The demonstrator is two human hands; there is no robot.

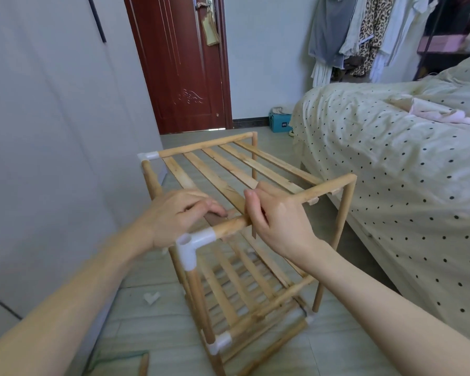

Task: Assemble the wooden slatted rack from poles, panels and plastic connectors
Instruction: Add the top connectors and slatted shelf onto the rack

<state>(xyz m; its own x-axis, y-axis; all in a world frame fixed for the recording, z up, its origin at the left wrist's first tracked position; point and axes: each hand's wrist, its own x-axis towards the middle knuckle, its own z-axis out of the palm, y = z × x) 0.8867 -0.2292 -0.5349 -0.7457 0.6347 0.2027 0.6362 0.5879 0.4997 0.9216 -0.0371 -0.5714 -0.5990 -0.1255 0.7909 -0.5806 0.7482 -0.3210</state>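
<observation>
Rack (244, 202) stands on the floor (152, 321) between the wardrobe (52, 131) on the left and the bed (391, 172) on the right, near end toward the person. Top panel (223, 169) of slats lies on the upper poles; lower panels show below.

Right hand (277, 221): fingers curled round the near top pole (323, 191), thumb up against it. Likely steadying or pressing the pole into the white connector (194, 240) at the near left corner. That connector's top socket is open, nothing in it.

Left hand (185, 213): fingers bent down onto the near end of the leftmost slat, just behind the pole. Looks like a press or pinch to seat the slat end; fingertips partly hidden, so the exact hold is unclear.

Far left corner has its connector (148, 156). The two right-hand top corners show bare pole ends, no connector visible — judged as still to be fitted.

Around: a spare white connector (152, 297) on the floor left of the rack; a loose pole (143, 365) at the bottom edge; a door (179, 63) beyond; clothes (364, 36) hanging far right; a blue box (280, 123) by the bed.

In the way: bed edge is close to the rack's right side, wardrobe close on the left. Little room to turn the rack.
</observation>
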